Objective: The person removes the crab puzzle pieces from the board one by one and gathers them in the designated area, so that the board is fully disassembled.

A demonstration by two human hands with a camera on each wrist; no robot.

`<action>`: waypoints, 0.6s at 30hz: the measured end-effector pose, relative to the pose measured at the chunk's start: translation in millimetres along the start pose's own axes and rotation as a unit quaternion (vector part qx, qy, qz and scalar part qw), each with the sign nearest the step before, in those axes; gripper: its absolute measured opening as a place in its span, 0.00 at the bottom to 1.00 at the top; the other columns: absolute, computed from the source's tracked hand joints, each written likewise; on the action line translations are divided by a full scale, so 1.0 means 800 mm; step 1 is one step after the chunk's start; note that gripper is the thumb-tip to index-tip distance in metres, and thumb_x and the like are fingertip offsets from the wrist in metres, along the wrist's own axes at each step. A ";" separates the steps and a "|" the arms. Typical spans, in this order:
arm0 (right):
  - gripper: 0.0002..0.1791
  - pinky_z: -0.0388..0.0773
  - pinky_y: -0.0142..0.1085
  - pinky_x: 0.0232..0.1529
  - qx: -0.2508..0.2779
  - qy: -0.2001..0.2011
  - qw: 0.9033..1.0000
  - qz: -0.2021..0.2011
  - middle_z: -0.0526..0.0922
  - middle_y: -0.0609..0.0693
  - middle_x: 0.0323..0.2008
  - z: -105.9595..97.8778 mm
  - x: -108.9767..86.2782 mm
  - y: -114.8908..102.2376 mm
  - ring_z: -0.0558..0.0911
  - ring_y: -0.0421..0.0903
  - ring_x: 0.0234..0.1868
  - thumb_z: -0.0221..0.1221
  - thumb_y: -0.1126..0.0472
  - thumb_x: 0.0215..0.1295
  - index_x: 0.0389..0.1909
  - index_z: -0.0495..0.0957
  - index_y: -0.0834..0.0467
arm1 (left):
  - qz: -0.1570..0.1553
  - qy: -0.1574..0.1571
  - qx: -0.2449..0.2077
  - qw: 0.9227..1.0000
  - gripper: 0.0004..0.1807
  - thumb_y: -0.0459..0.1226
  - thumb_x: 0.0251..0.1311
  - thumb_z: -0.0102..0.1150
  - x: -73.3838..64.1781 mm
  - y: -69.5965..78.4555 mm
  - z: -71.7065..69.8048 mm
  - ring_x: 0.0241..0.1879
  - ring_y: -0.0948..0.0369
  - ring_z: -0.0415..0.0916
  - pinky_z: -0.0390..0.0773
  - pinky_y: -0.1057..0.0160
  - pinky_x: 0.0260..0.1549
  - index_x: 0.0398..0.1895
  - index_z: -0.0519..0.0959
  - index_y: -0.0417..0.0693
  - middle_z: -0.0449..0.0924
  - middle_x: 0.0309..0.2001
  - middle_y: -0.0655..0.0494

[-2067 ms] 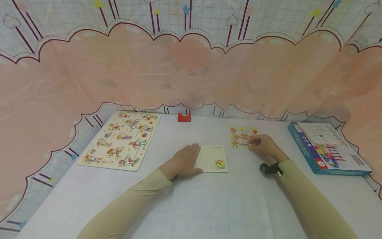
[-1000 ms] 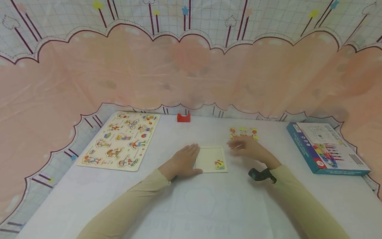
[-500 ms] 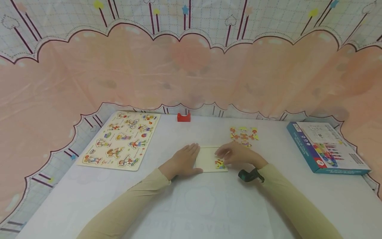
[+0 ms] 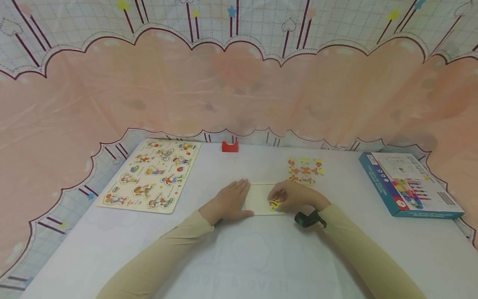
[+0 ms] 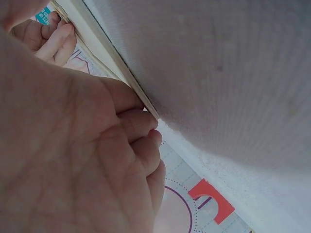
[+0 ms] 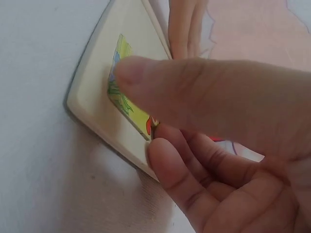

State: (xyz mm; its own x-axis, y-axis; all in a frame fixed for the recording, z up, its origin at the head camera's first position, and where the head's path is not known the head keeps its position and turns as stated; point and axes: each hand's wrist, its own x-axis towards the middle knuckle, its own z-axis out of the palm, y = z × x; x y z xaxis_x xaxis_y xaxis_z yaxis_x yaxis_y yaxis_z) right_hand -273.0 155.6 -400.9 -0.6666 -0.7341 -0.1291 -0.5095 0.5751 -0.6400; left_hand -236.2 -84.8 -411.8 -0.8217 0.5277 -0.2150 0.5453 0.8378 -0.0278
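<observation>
A cream puzzle board (image 4: 257, 199) lies flat at the middle of the table. In its near right corner sits a yellow-green puzzle piece (image 6: 127, 109). My left hand (image 4: 232, 200) lies flat across the board's left edge, fingers straight. At the board's right side, my right hand (image 4: 296, 194) pinches a small puzzle piece between thumb and fingers, mostly hidden by them. In the right wrist view the thumb (image 6: 146, 85) overlaps the seated piece and a red bit shows by the fingertips. Several loose puzzle pieces (image 4: 305, 170) lie in rows behind the right hand.
A large picture puzzle board (image 4: 149, 176) lies at the left. A small red notched block (image 4: 230, 147) stands at the back. A blue-edged box (image 4: 414, 187) lies at the right. Behind the table hangs a printed curtain (image 4: 239, 91).
My right hand has moved left and nearer from the loose pieces to the board's right side, taking one piece from their front row. The left hand has stayed in place.
</observation>
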 end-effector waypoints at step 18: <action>0.17 0.80 0.37 0.51 0.048 0.012 0.999 -0.013 0.83 0.50 0.44 -0.001 -0.003 -0.004 0.82 0.47 0.48 0.66 0.69 0.49 0.42 0.81 0.57 | 0.003 0.004 0.005 1.000 0.50 0.64 0.60 0.46 0.000 -0.001 0.002 0.75 0.54 0.44 0.48 0.58 0.74 0.73 0.49 0.38 0.47 0.74 0.45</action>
State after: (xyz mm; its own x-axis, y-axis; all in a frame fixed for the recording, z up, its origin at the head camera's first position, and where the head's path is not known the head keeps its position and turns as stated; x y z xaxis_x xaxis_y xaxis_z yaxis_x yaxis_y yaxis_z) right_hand -270.3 156.1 -398.1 -0.6677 -0.7386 -0.0934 -0.4727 0.5175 -0.7132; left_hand -236.8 -85.9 -413.4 -0.8198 0.5338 -0.2073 0.5518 0.8331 -0.0370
